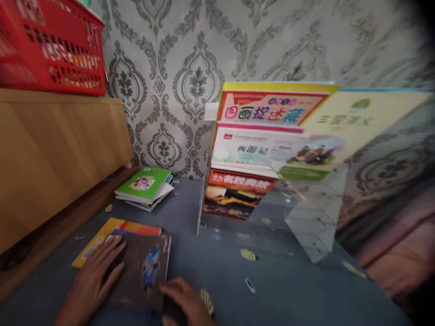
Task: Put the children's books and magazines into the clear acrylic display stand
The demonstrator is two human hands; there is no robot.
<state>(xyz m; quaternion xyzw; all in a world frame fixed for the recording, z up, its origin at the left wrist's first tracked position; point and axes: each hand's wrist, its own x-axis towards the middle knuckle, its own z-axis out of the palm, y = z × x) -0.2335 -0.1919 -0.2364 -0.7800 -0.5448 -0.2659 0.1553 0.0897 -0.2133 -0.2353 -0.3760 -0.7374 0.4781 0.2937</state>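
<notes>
Book [136, 271] with dark cover lies flat on the table [282, 290], partly over an orange book [98, 237]. Left hand [93, 274] rests on its left part, fingers stretched, without gripping. Right hand [188, 301] is at its right edge with bent fingers; beneath it is a dark shape [173, 312], and I cannot tell whether it grasps something. I judge the step in hand to be steadying this cover. Lifting it would call for fingertips under an edge and less pressure from above; the orange book, lying against it, could slide along. Farther, near the cabinet [64, 154], lies a pile with a green book [144, 185] on top. The cabinet, bearing a red basket [68, 54], limits the left side. To the right, a clear stand [312, 231] holds several books [251, 149], well apart from both hands. Behind is a patterned wall [163, 113].
</notes>
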